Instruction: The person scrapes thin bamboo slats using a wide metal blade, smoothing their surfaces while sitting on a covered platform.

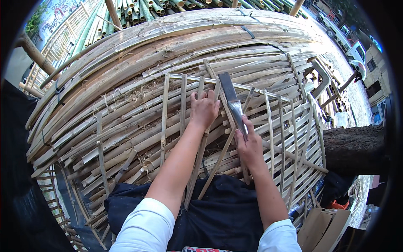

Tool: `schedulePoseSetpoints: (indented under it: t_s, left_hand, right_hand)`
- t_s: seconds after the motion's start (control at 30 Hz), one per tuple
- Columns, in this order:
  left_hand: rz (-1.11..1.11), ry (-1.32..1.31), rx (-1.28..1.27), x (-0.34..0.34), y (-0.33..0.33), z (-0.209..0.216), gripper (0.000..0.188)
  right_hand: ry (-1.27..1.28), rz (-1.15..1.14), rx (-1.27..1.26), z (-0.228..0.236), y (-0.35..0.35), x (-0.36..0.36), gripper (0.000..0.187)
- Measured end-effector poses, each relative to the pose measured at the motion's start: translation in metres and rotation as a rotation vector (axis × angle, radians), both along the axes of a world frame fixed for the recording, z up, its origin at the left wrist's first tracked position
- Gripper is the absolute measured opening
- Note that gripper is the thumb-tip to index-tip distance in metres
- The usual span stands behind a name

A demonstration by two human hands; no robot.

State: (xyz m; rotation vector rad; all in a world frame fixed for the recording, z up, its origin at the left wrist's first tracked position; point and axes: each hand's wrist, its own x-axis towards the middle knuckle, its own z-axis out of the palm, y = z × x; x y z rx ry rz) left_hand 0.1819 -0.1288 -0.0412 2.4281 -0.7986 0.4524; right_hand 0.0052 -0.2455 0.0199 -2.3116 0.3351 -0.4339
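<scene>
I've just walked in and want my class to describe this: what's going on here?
The person's right grip holds a flat-bladed metal tool, which points away from the body. The left grip is curled at a narrow bamboo slat, left of the tool. Around them lie many bamboo strips, with curled shavings on top. Dark cloth lies nearest the body, and bamboo poles are stacked beyond.

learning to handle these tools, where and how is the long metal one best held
Probably by the narrow lower end of the metal tool, where the right hand holds it, coming from the lower right: its broad, flat end slants up and away from the person.
</scene>
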Motion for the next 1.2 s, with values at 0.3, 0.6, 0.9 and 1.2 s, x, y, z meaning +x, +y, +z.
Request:
schedulePoseSetpoints:
  t_s: [0.3,0.6,0.9,1.2]
  left_hand:
    - [-0.002,0.025,-0.135,-0.001,0.006,0.001,0.025]
    - [0.001,0.017,-0.168,0.002,0.009,-0.006,0.025]
    - [0.002,0.032,-0.162,-0.002,0.004,-0.007,0.026]
    - [0.002,0.014,-0.209,0.001,0.006,-0.007,0.020]
  right_hand:
    - [-0.118,0.064,-0.191,0.021,-0.014,0.033,0.047]
    - [-0.218,0.116,-0.243,0.028,-0.010,0.048,0.040]
    - [0.001,0.125,-0.288,0.022,-0.027,0.045,0.043]
    - [-0.124,0.144,-0.299,0.031,-0.032,0.047,0.038]
